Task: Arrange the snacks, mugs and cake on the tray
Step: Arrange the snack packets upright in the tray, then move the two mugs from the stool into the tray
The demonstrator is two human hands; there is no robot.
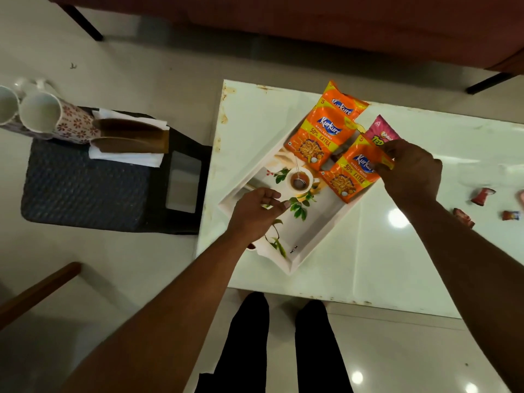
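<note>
Head view, items as seen.

Table (397, 265): white, glossy, chipped along its left and near edges. It carries the tray and the loose sweets.

Tray (320, 248): white, rectangular, printed with a teacup and green leaves; set at an angle near the table's left edge, one corner pointing toward me.

Snack packets: three orange ones on the tray's far half. The far packet (344, 104) lies half under the middle packet (323, 137). The near packet (350, 175) lies along the tray's right rim. A pink packet (380, 131) sits behind it at the tray's far right corner, partly covered.

My right hand (411, 171): fingers closed in a pinch on the upper right corner of the near packet, the rest of the packet resting on the tray.

My left hand (255, 214): hovering over the tray's printed middle, fingers loosely spread and curled, holding nothing.

Sweets: small red wrapped pieces (483, 195) near the table's right edge, well apart from the tray; another (463, 217) and a third (510, 215) close by.

Stool (85, 188): dark, woven top, standing on the floor left of the table.

Mugs: two, white inside, lying on their sides at the stool's far left corner. The flowered mug (61, 116) is nearer the cake; the second mug (7, 104) is cut off by the frame.

Cake: two brown slices (130, 136) on white napkins (124, 157), on the stool's far edge, just beside the flowered mug.
</note>
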